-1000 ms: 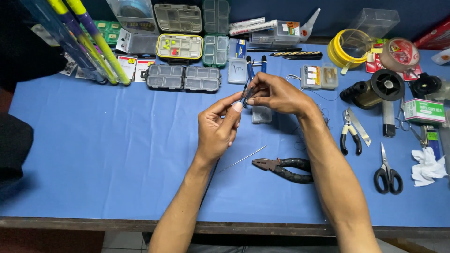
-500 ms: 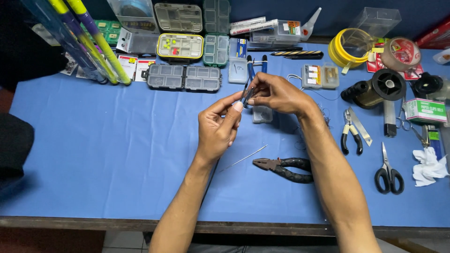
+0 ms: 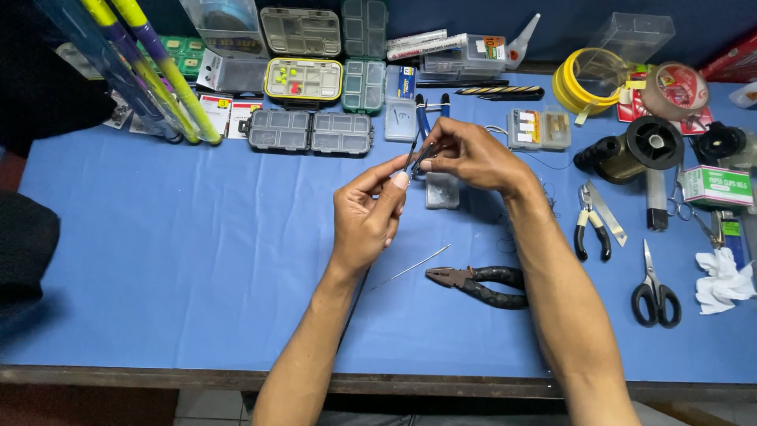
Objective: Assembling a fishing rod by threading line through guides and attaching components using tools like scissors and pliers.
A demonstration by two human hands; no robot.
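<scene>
My right hand [image 3: 473, 158] grips a pair of blue-handled pliers [image 3: 430, 112] above the middle of the blue table [image 3: 173, 260], with the jaws pointing down-left. My left hand [image 3: 364, 214] pinches something very small between thumb and forefinger right at the plier tips; it is too small to identify. Both hands hover above a small clear plastic box [image 3: 441, 191]. A thin straight wire [image 3: 412, 267] lies on the table just below my left wrist.
Black-handled pliers [image 3: 482, 284] lie near the wire. To the right are small cutters [image 3: 587, 222], scissors [image 3: 654, 285], a dark reel [image 3: 631, 154], tape rolls [image 3: 680, 87] and white tissue [image 3: 721, 278]. Tackle boxes [image 3: 309, 131] line the back; yellow rods [image 3: 154, 72] lean at far left.
</scene>
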